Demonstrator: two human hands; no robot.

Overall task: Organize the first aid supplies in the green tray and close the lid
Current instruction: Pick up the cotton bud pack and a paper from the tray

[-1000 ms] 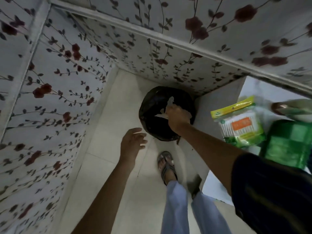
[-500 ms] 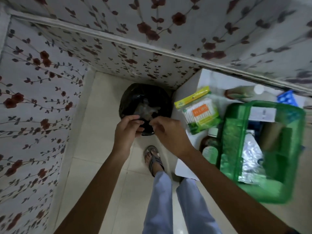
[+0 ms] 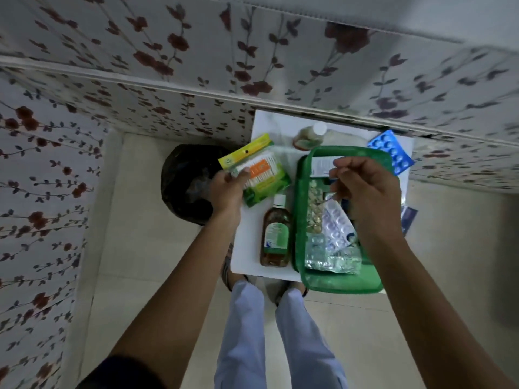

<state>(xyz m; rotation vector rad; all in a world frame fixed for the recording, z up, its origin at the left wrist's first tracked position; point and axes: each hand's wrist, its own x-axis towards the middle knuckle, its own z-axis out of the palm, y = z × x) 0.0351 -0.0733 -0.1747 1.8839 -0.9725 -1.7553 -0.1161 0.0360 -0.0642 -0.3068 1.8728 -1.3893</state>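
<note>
1. Your left hand (image 3: 227,189) is gripping the cotton swab pack (image 3: 254,171) at its left edge, fingers closed on it, over the white desk (image 3: 247,248).
2. Your right hand (image 3: 365,192) is hovering over the green tray (image 3: 341,282), fingers curled narrow; whether they are pinching anything, you cannot tell.
3. The tray is sitting on the desk, holding silver blister packs (image 3: 331,248).
4. A brown bottle (image 3: 275,237) is lying just beside the tray's left wall.
</note>
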